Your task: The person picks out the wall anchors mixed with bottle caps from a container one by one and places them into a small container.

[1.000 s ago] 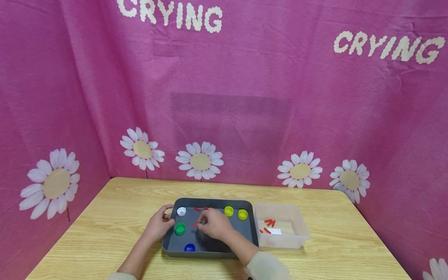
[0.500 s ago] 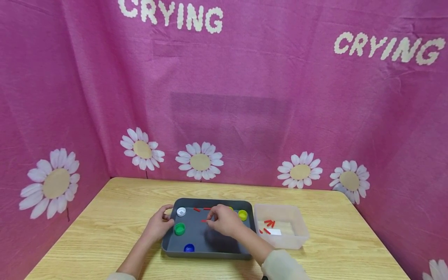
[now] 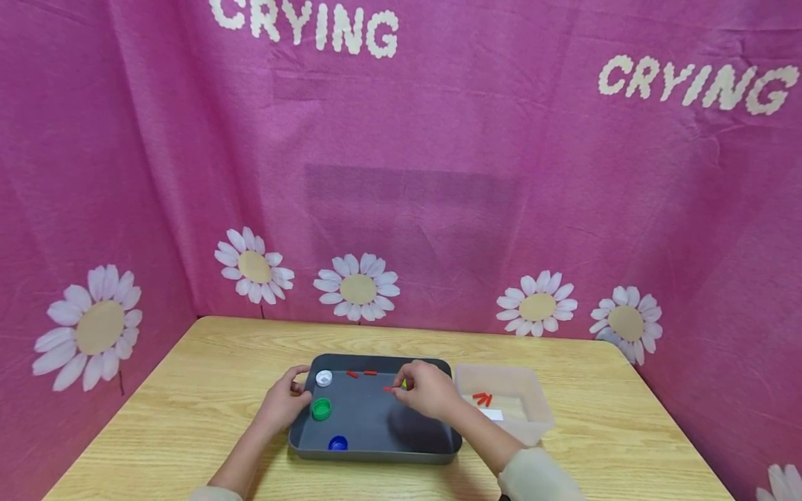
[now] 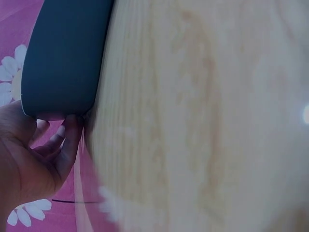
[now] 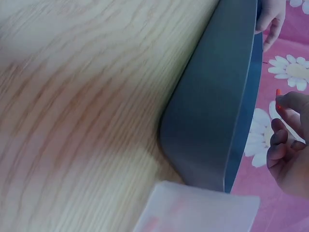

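My left hand (image 3: 283,402) grips the left end of a dark grey tray (image 3: 363,424); in the left wrist view its fingers (image 4: 70,137) curl at the tray's end. Above the tray's right half, my right hand (image 3: 427,391) pinches a small red stick (image 3: 388,389) between thumb and fingertips. The right wrist view shows the stick's tip (image 5: 278,92) poking out of the pinch. Two short red sticks (image 3: 370,373) lie along the tray's far side. A yellow bottle cap (image 3: 404,383) is mostly hidden behind the right hand.
Inside the tray sit a white cap (image 3: 324,378), a green cap (image 3: 321,409) and a blue cap (image 3: 338,443). Against its right side stands a clear plastic box (image 3: 540,416) with several red sticks (image 3: 482,398) and a white slip (image 3: 491,414). A pink curtain hangs behind the wooden table (image 3: 595,431).
My right hand has moved to the right across the tray, carrying the red stick, and now covers most of the yellow caps. The left hand has kept its place at the tray's end.
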